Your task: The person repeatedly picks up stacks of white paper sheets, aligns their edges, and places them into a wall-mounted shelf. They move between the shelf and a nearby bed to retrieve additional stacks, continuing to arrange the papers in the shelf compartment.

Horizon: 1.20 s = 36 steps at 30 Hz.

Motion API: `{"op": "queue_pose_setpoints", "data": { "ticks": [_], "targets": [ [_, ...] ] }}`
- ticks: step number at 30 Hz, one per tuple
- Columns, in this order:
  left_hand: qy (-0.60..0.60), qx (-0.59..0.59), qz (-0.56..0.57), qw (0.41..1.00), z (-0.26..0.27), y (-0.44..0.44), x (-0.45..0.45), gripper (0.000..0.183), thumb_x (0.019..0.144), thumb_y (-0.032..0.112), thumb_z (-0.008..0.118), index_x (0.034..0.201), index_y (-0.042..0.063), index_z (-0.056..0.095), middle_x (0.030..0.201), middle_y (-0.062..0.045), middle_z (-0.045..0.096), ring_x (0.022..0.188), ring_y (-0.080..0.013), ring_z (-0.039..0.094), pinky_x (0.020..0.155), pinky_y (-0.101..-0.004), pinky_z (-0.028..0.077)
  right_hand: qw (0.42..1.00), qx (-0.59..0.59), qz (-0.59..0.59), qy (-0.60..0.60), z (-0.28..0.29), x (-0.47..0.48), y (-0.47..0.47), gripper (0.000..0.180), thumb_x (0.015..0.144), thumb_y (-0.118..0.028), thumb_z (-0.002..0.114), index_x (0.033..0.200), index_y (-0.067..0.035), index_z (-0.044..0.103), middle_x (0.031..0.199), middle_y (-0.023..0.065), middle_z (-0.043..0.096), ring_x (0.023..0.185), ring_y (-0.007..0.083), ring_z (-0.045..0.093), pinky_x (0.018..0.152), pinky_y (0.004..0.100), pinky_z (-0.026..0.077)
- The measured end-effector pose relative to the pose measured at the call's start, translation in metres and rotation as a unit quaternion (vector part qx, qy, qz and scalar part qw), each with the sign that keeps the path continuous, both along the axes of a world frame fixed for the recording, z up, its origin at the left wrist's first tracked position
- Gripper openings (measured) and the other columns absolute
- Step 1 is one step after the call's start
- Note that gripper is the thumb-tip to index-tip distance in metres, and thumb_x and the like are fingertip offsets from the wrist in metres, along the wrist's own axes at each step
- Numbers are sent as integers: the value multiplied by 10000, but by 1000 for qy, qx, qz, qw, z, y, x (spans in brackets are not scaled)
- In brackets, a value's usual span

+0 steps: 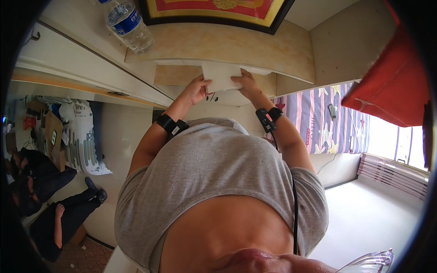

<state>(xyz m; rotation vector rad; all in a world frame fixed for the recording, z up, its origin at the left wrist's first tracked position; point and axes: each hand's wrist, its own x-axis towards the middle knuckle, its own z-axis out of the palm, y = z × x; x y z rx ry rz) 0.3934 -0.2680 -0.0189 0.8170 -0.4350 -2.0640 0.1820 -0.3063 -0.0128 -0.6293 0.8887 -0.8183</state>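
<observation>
My left hand (198, 89) pinches the lower left edge of a flat white sheet (222, 76), its thumb lying on the near face. On the opposite edge my right hand (248, 83) grips the same sheet between thumb and fingers. Whether the sheet is paper, tissue or cloth I cannot tell. It is held just in front of a curved wooden shelf edge (218, 44), over an opening beneath it. Some white material (256, 70) shows behind the sheet, by my right fingers.
A water bottle (129, 29) stands on the shelf at left, beside a framed picture (273, 25). Red fabric (392, 82) hangs at right, near a striped patterned cloth (304, 119) with a phone-like object (332, 112). Dark-clothed people (61, 218) sit at far left.
</observation>
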Motion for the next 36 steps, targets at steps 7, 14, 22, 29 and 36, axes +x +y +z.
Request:
{"op": "queue_pose_setpoints", "data": {
  "ticks": [7,14,22,29,36],
  "targets": [
    [31,28,-12,999,-23,4,8,271,847,129,486,1117,103,467,1086,-113,561,973,-232,564,776,-334,468,975,-58,-210,-40,-18,-92,-30,330,725,3,588,1041,-43,507,968,78,559,855,239,564,763,363,476],
    [55,84,41,994,-42,11,24,220,843,149,508,1056,97,514,1049,-120,581,977,-246,562,772,-348,473,971,-80,-221,37,-47,-149,-56,264,740,-52,588,996,-27,528,939,77,573,843,239,569,753,355,470],
    [36,74,72,994,-40,18,39,190,847,157,512,1025,92,518,1012,-115,596,951,-234,575,760,-344,478,967,-110,-182,141,-54,-155,-71,240,746,-76,586,974,-18,536,923,79,578,837,238,571,748,351,466],
    [33,94,107,989,-39,25,42,210,848,164,512,1043,86,513,1004,-112,596,936,-220,580,751,-333,481,952,-128,-134,243,-64,-158,-69,225,751,-97,584,955,-11,542,909,81,583,831,238,572,744,348,464],
    [26,113,117,986,-41,25,47,204,848,171,519,1038,96,511,1012,-109,596,923,-209,589,749,-336,486,929,-147,-82,331,-71,-156,-68,215,757,-117,582,935,-3,548,895,83,588,826,237,574,740,344,461]
  ]
}}
